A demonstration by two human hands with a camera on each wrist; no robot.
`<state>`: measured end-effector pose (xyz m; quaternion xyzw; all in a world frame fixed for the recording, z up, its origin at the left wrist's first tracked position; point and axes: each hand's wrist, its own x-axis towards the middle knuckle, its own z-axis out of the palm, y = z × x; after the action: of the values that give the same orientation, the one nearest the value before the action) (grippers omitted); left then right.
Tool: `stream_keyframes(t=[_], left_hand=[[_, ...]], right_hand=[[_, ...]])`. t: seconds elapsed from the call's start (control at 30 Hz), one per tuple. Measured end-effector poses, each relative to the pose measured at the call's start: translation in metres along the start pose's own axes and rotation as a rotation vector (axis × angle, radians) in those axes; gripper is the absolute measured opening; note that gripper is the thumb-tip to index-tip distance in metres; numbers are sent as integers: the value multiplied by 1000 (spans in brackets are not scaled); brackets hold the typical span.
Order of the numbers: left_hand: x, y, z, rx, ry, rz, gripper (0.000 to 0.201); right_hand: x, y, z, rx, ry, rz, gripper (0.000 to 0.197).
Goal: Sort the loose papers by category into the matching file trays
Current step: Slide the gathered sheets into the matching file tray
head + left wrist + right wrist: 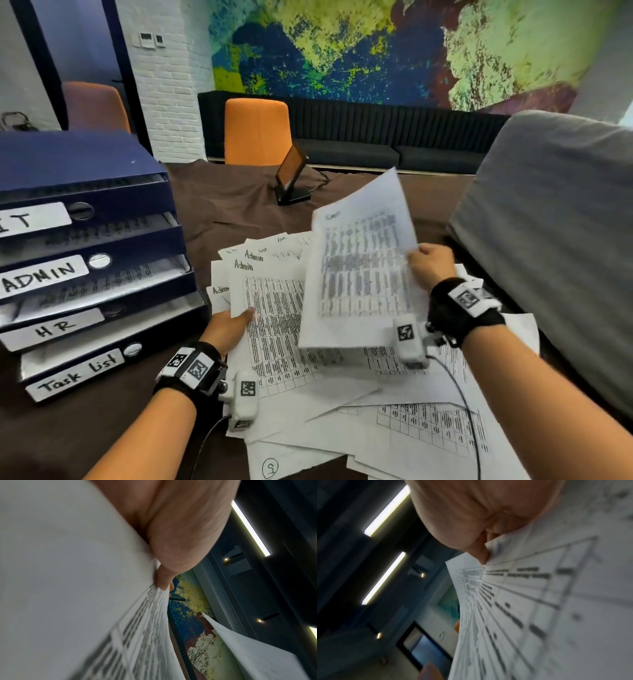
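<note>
Over the paper pile (394, 428) beside the file trays (92, 267), the right hand (430, 265) is pinching a raised sheet (359, 267), while the left hand (227, 325) is gripping an Admin page (270, 308). At the left wrist, the thumb (163, 580) is pressing the page's edge. At the right wrist, fingers (482, 555) are clamping the sheet's corner.

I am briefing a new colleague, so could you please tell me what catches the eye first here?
The right hand lifts a printed sheet above a messy spread of papers on the table. At the left stands a blue stack of trays labelled IT, ADMIN, HR and Task list; a colourful mural covers the far wall.
</note>
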<state>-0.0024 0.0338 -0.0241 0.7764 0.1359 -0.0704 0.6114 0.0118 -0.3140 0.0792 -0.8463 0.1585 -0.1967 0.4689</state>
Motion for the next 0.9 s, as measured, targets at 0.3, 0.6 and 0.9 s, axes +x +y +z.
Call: stream_keyframes(t=[0.3, 0.6, 0.9], left_hand=[[-6, 4, -1, -86, -25, -66, 74], [7, 1, 0, 5, 6, -155, 34], [2, -5, 4, -5, -10, -55, 23]], right_hand=[[-62, -2, 81, -155, -398, 49, 24], [-32, 51, 37, -611, -194, 506, 109], [-29, 55, 7, -465, -228, 404, 19]])
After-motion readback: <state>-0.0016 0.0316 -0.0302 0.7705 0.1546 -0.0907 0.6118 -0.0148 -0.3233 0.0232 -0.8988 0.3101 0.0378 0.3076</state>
